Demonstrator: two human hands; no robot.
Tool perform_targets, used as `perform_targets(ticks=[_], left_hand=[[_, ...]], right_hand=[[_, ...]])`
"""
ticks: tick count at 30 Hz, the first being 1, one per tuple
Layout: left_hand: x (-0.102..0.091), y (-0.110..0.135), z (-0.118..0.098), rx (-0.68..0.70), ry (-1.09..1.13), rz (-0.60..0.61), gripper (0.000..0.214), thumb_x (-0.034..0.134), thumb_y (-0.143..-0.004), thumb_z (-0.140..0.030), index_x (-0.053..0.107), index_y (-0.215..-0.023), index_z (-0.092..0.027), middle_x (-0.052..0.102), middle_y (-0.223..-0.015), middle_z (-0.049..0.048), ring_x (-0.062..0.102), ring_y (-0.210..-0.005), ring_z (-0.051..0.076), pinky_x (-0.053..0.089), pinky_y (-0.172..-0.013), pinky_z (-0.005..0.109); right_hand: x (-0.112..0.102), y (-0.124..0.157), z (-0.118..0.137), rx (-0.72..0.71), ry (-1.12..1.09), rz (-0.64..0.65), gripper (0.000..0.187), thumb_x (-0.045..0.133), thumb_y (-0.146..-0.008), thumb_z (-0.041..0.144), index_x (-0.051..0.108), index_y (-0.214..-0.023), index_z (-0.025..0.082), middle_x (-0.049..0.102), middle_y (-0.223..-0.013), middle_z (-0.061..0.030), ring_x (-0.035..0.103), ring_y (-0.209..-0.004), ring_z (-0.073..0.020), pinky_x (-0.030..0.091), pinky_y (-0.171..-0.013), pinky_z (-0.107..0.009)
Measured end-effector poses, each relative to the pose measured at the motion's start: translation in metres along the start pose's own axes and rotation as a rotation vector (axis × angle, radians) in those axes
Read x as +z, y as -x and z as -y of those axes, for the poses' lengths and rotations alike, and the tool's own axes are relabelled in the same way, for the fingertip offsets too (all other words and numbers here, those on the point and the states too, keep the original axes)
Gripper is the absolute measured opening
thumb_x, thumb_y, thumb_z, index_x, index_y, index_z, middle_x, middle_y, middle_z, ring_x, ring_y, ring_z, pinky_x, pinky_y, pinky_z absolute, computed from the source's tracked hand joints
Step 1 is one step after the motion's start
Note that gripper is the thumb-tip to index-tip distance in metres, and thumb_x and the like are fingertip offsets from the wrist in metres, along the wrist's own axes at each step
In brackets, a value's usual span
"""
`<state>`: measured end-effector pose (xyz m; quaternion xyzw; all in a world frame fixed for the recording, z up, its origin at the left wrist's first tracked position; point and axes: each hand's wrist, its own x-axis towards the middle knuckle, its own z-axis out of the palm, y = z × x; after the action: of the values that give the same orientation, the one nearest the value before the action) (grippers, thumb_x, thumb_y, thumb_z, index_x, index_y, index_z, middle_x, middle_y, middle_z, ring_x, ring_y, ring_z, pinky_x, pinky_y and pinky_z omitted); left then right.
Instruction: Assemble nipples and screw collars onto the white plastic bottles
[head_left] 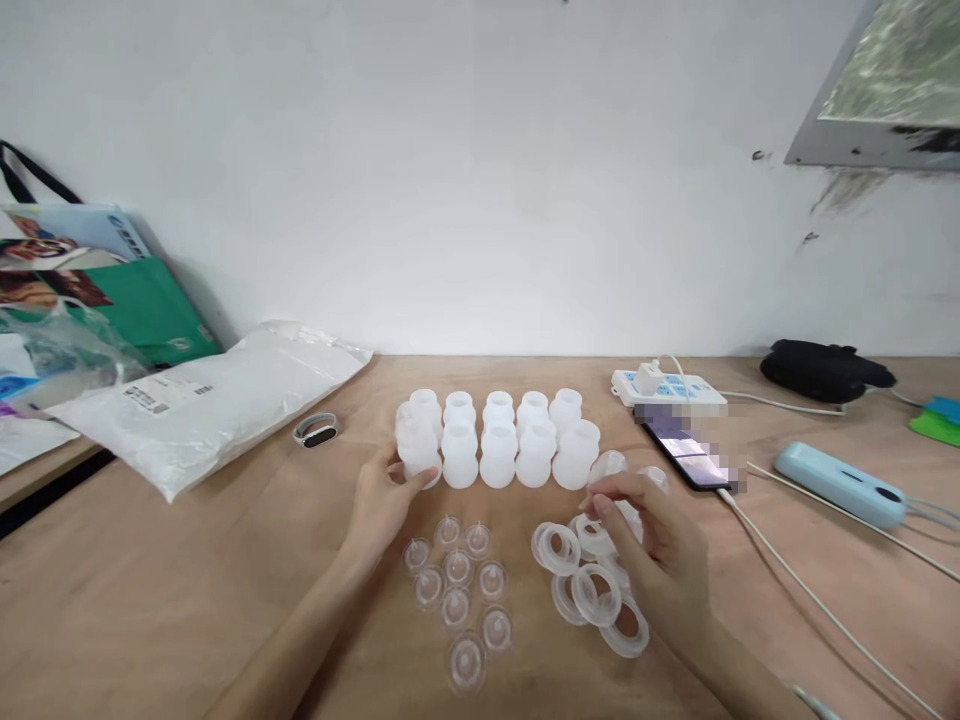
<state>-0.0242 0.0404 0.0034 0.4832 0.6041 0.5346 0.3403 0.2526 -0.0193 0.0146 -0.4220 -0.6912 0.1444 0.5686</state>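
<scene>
Small translucent white bottles point(498, 458) stand upright in two rows near the middle of the table. My left hand point(386, 492) has its thumb and fingers around the base of the front left bottle point(420, 448), which carries a clear piece on its top. Among the clear rings point(596, 595) at the right, my right hand point(660, 530) hovers with thumb and fingertips drawn together; whether anything is between them I cannot make out. Several clear silicone nipples point(457, 568) lie loose between my forearms. Clear caps point(611, 463) sit partly hidden behind my right hand.
A white plastic mailing bag point(240, 390) and a grey fitness band point(316, 430) lie at the left. To the right are a power strip point(705, 390), a phone point(686, 450), a light-blue device point(840, 483), a black case point(817, 370) and a white cable point(810, 600).
</scene>
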Motion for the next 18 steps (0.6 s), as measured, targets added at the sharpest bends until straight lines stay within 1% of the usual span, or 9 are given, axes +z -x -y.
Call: perform_targets(ticks=[5, 7, 9, 11, 12, 14, 15, 16, 18], left_hand=[[-0.001, -0.003, 0.001, -0.02, -0.042, 0.025, 0.046, 0.084, -0.053, -0.036, 0.072, -0.091, -0.014, 0.079, -0.09, 0.0125, 0.073, -0.084, 0.037, 0.057, -0.075, 0.046], [-0.002, -0.003, -0.002, -0.011, -0.041, -0.002, 0.055, 0.085, -0.052, -0.036, 0.069, -0.1, -0.015, 0.077, -0.102, 0.0147, 0.072, -0.093, 0.038, 0.056, -0.076, 0.045], [-0.002, 0.0, -0.007, 0.014, -0.036, -0.069, 0.068, 0.084, -0.056, -0.04, 0.062, -0.116, -0.018, 0.067, -0.127, 0.0176, 0.064, -0.112, 0.039, 0.054, -0.083, 0.046], [-0.002, 0.006, -0.014, 0.087, -0.03, -0.182, 0.069, 0.077, -0.068, -0.048, 0.053, -0.127, -0.022, 0.053, -0.144, 0.0161, 0.053, -0.127, 0.037, 0.048, -0.092, 0.047], [-0.002, 0.01, -0.019, 0.152, -0.026, -0.249, 0.063, 0.072, -0.075, -0.049, 0.05, -0.128, -0.024, 0.05, -0.145, 0.0134, 0.051, -0.128, 0.033, 0.046, -0.095, 0.045], [-0.004, 0.018, -0.028, 0.396, -0.04, -0.371, 0.045, 0.068, -0.082, -0.043, 0.053, -0.121, -0.026, 0.058, -0.13, 0.0085, 0.057, -0.112, 0.027, 0.045, -0.088, 0.038], [-0.004, 0.022, -0.033, 0.503, -0.073, -0.349, 0.034, 0.068, -0.084, -0.038, 0.057, -0.113, -0.026, 0.063, -0.114, 0.0048, 0.06, -0.098, 0.023, 0.046, -0.082, 0.035], [-0.006, 0.025, -0.037, 0.589, -0.125, -0.265, 0.021, 0.068, -0.085, -0.033, 0.061, -0.104, -0.025, 0.065, -0.098, 0.0015, 0.06, -0.085, 0.021, 0.045, -0.076, 0.032], [-0.009, 0.028, -0.044, 0.64, -0.256, 0.054, 0.004, 0.065, -0.088, -0.028, 0.066, -0.089, -0.025, 0.064, -0.076, -0.0023, 0.057, -0.068, 0.018, 0.043, -0.066, 0.029]], right_hand=[[0.003, -0.002, -0.002, -0.165, 0.198, 0.205, 0.011, 0.052, -0.098, 0.016, 0.059, -0.093, 0.023, 0.066, -0.08, -0.0005, 0.061, -0.073, -0.0179, 0.045, -0.067, -0.031], [0.006, -0.003, -0.004, -0.253, 0.277, 0.283, 0.013, 0.05, -0.097, 0.014, 0.056, -0.089, 0.021, 0.066, -0.079, -0.0011, 0.059, -0.073, -0.0193, 0.043, -0.072, -0.035], [0.009, -0.003, -0.007, -0.308, 0.347, 0.338, 0.012, 0.051, -0.095, 0.013, 0.055, -0.087, 0.021, 0.066, -0.079, -0.0016, 0.058, -0.074, -0.0204, 0.04, -0.076, -0.038], [0.011, -0.003, -0.009, -0.303, 0.411, 0.383, 0.008, 0.055, -0.093, 0.014, 0.055, -0.087, 0.02, 0.066, -0.081, -0.0025, 0.058, -0.077, -0.022, 0.039, -0.08, -0.04], [0.012, -0.002, -0.01, -0.291, 0.443, 0.403, 0.006, 0.058, -0.09, 0.016, 0.056, -0.086, 0.02, 0.066, -0.082, -0.0028, 0.058, -0.079, -0.0228, 0.038, -0.08, -0.04], [0.012, -0.001, -0.01, -0.265, 0.51, 0.435, 0.007, 0.065, -0.085, 0.019, 0.057, -0.084, 0.02, 0.066, -0.083, -0.003, 0.058, -0.08, -0.0241, 0.038, -0.081, -0.041], [0.012, -0.001, -0.01, -0.257, 0.547, 0.451, 0.01, 0.067, -0.082, 0.02, 0.058, -0.084, 0.02, 0.066, -0.082, -0.0033, 0.058, -0.081, -0.0248, 0.037, -0.082, -0.042], [0.012, 0.0, -0.009, -0.254, 0.584, 0.466, 0.012, 0.069, -0.08, 0.021, 0.058, -0.083, 0.02, 0.066, -0.082, -0.0036, 0.058, -0.081, -0.0256, 0.037, -0.082, -0.042], [0.012, 0.0, -0.008, -0.256, 0.646, 0.492, 0.014, 0.072, -0.077, 0.021, 0.058, -0.082, 0.021, 0.066, -0.082, -0.004, 0.058, -0.081, -0.0265, 0.037, -0.083, -0.044]])
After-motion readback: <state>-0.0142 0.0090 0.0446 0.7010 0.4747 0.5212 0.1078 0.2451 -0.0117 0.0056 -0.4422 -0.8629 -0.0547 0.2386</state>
